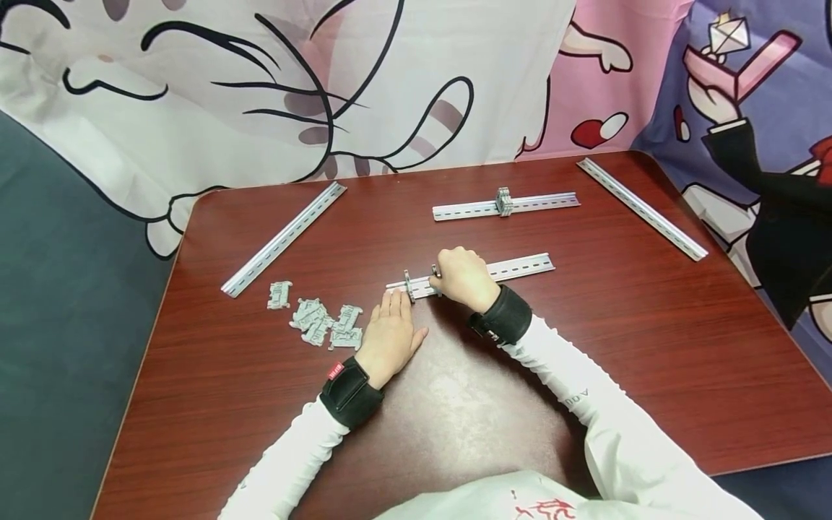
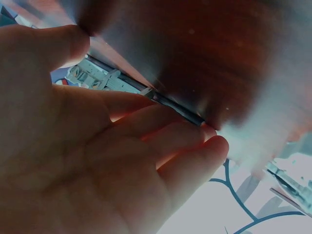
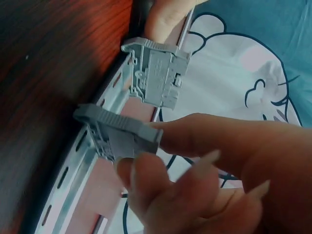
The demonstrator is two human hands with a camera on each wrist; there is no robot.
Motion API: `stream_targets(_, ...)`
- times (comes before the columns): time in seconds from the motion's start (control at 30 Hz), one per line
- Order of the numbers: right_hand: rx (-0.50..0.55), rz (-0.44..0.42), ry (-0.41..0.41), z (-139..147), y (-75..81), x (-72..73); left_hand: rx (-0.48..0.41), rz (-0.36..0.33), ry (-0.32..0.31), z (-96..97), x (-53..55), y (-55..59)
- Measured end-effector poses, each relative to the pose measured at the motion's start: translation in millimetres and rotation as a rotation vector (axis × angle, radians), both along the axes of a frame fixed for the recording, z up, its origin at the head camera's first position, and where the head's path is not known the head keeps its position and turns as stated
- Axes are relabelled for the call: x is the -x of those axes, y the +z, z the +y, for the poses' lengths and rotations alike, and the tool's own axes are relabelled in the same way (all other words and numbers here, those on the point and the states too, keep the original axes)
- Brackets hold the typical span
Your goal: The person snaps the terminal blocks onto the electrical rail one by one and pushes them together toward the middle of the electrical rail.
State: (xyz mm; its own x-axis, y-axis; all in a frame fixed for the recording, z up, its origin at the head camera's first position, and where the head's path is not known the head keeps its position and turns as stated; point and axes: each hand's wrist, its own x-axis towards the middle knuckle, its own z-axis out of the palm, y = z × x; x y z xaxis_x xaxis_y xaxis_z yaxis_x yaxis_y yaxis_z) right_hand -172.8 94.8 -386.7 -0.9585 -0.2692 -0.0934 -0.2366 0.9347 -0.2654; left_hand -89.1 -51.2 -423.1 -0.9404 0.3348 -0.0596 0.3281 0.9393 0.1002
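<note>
In the head view, a slotted metal DIN rail (image 1: 523,266) lies in front of me, under both hands. My left hand (image 1: 388,338) rests with its fingers straight at the rail's left end. Beside those fingertips a grey terminal block (image 1: 408,286) stands upright on the rail. My right hand (image 1: 464,280) pinches a second grey terminal block (image 3: 119,130) between thumb and fingers, a short way along the rail from the first block. In the right wrist view this held block leans over the slotted strip. The left palm (image 2: 107,156) fills much of the left wrist view.
Several loose terminal blocks (image 1: 318,321) lie left of my left hand. Behind, another rail (image 1: 546,203) carries a small stack of blocks (image 1: 503,202). Bare rails lie slanted at the left (image 1: 284,240) and right (image 1: 643,209) of the brown table (image 1: 260,404). A printed curtain (image 1: 403,79) hangs behind.
</note>
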Motion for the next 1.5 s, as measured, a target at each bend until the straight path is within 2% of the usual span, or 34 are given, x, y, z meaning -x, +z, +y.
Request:
stream_targets(0.1, 0.009, 0.031, 0.010, -3, -1.6, -0.5, -0.009, 0.015, -0.002, -0.8, -0.5, 1.0)
stream_targets(0.27, 0.013, 0.062, -0.005, -6, -4.5, -0.4, -0.022, -0.001, -0.003, -1.1, -0.5, 1.0)
stream_targets(0.43, 0.018, 0.049, -0.023, -6, -6.5, 2.1, -0.023, 0.005, -0.006, -1.2, -0.5, 1.1)
stream_targets(0.87, 0.043, -0.006, -0.085, 10, -6.3, 6.9, 0.014, -0.041, -0.009, 0.2, 3.6, 4.7)
stream_targets(1.5, 0.077, 0.037, -0.136, 32, -7.7, 4.5, -0.005, -0.088, 0.005, -0.4, 3.9, 2.0)
